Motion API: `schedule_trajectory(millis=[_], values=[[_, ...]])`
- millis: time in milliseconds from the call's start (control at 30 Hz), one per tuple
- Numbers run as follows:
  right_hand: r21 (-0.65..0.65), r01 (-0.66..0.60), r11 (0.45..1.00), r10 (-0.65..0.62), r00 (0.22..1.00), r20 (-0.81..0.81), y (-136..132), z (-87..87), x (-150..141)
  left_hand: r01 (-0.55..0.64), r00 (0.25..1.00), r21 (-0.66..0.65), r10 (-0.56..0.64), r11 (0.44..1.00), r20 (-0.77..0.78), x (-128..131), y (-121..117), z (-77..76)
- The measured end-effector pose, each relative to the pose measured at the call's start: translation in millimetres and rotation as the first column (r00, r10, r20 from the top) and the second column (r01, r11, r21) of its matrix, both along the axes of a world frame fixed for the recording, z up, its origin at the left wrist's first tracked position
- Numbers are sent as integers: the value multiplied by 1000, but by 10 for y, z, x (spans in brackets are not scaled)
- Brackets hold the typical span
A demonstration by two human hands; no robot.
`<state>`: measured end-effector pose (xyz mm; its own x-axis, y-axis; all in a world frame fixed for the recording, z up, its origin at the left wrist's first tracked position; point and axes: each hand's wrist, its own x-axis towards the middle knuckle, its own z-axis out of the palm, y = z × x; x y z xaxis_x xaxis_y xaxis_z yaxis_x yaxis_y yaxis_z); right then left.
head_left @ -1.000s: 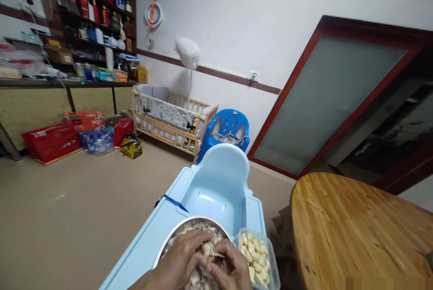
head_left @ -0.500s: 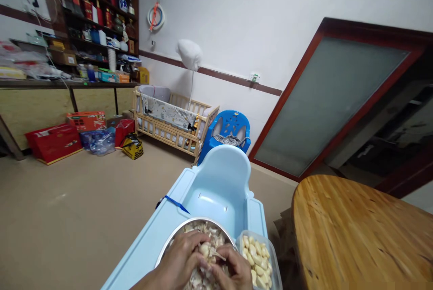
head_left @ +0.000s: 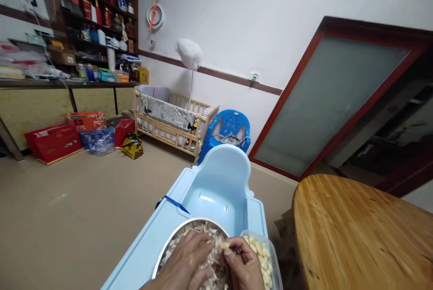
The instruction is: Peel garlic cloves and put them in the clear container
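My left hand (head_left: pixel 182 260) rests over a steel bowl (head_left: pixel 189 221) heaped with papery garlic skins (head_left: pixel 213 258), and its fingers are curled down into them. My right hand (head_left: pixel 243 265) is at the bowl's right rim, pinching a pale garlic clove (head_left: pixel 225 245) between thumb and forefinger. Just right of that hand stands a clear plastic container (head_left: pixel 270 258) of peeled cloves, partly hidden by the hand. Whatever lies under my left palm is hidden.
The bowl sits on a light-blue plastic child's seat (head_left: pixel 216 200). A wooden table (head_left: pixel 358 231) lies to the right. Farther off are a wooden crib (head_left: pixel 169 123), a blue chair (head_left: pixel 230 127), red boxes (head_left: pixel 52 143) and a loaded shelf (head_left: pixel 98 24).
My hands have drawn apart. The right hand has shifted right toward the bowl's rim, carrying the clove, and now covers more of the container.
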<state>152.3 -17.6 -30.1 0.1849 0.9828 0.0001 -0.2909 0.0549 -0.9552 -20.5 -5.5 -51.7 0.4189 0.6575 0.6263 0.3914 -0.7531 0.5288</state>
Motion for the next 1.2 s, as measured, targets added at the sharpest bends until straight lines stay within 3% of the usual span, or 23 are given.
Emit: schedule_trajectory(millis=[167,267,433,600,733,967,1200], values=[[124,56,991,-65,995,77,-3,-37,-54,-39,999,-221,36,974,-18,64,27,381],[227,28,973,-64,986,154,1,-67,-79,-17,1000,-265,21,964,10,96,38,480],[277,29,960,-103,961,255,-4,-106,-93,-31,997,-265,50,964,63,94,55,446],[181,88,980,-140,943,302,-14,-152,-93,-43,994,-239,65,970,85,86,52,421],[175,118,978,-174,918,356,-7,-199,-63,-13,994,-231,37,973,102,98,44,418],[201,5,980,-87,913,398,-21,-118,-39,10,994,-182,9,983,105,113,58,390],[281,5,960,-129,897,423,-19,-127,-101,27,997,-361,0,932,74,107,91,419]])
